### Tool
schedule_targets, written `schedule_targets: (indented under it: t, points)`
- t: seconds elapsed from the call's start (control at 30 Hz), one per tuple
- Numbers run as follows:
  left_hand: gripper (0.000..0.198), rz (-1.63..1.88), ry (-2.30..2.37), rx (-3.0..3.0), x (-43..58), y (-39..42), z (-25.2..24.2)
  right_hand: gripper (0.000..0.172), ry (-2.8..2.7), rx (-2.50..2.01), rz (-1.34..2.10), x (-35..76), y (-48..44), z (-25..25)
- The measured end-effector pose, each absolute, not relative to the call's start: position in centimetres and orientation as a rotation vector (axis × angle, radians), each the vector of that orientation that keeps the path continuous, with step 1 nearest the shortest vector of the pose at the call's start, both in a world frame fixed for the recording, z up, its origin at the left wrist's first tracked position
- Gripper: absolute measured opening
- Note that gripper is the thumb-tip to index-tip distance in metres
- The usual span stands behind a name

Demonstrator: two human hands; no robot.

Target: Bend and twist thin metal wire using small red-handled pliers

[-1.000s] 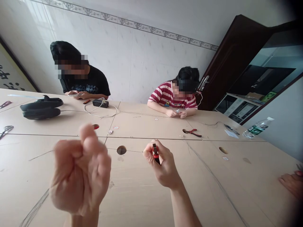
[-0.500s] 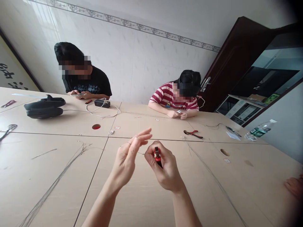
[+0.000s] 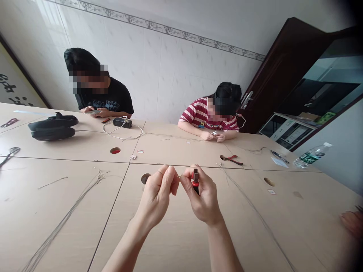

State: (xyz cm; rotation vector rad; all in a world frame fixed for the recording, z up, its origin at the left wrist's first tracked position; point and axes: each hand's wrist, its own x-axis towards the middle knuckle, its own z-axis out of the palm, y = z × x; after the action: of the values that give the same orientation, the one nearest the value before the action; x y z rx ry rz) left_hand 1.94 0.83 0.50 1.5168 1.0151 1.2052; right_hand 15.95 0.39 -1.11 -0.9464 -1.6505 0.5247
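Observation:
My right hand (image 3: 202,194) is closed around a small red and black tool (image 3: 195,180), held upright above the light wooden table (image 3: 170,241). My left hand (image 3: 159,192) is right beside it, fingers pinched together at a thin wire (image 3: 179,176) that runs to the tool's tip. Both hands hover over the table's middle, just in front of a round cable hole (image 3: 145,178).
A bundle of thin wires (image 3: 65,219) lies on the table at left. Across sit two people, one in a black shirt (image 3: 107,99), one in a striped shirt (image 3: 202,113). Red pliers (image 3: 231,159), a water bottle (image 3: 310,155), black gear (image 3: 52,128) and another person's hand (image 3: 351,223) are around.
My left hand swung from close to the camera over to the right hand and pinched the wire at the tool. The right hand with the tool rose slightly.

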Motion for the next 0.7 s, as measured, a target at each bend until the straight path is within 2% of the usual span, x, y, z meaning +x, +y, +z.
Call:
schedule_targets:
  t: [0.17, 0.3, 0.7]
  points:
    - [0.024, 1.224, 0.995, 1.389, 1.93, 0.94, 0.37, 0.018, -1.688, -0.973, 0.436, 15.86, 0.48, -1.29]
    - [0.017, 1.264, 1.011, 1.379, 1.91, 1.00, 0.28, 0.017, -1.715, -0.973, 0.373, 15.79, 0.69, -1.41]
    - [0.018, 1.274, 1.049, 1.404, 1.88, 1.09, 0.10, 0.017, -1.732, -0.962, 0.361, 15.74, 0.61, -1.21]
